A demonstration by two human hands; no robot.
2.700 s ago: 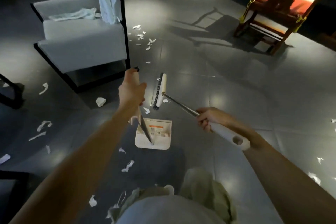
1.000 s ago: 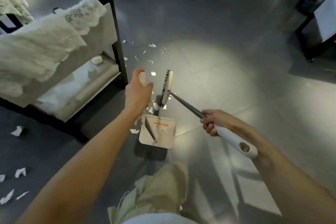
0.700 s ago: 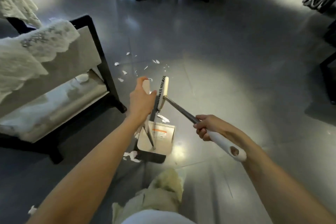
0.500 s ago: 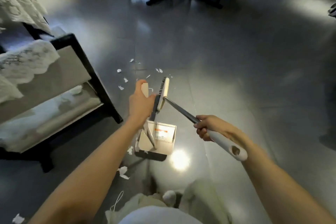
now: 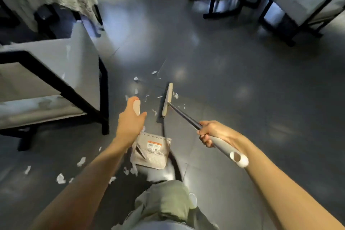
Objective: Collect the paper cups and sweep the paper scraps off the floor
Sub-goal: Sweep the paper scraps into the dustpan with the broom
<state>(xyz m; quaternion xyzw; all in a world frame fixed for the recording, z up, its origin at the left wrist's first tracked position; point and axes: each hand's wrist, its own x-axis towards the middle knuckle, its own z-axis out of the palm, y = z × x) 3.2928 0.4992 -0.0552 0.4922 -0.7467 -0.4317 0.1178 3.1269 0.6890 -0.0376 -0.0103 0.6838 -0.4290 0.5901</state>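
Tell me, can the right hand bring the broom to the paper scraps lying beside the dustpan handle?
Probably yes. The right hand grips the broom, whose head sits on the floor right beside those scraps, with nothing between them. The left hand holds the dustpan nearby.

White paper scraps (image 5: 156, 97) lie scattered on the dark tiled floor. Using the beige dustpan (image 5: 151, 152) as landmark: several small torn bits sit just beyond it, around the broom head (image 5: 167, 101); a few touch its near-left edge; larger crumpled pieces lie farther off to its left.
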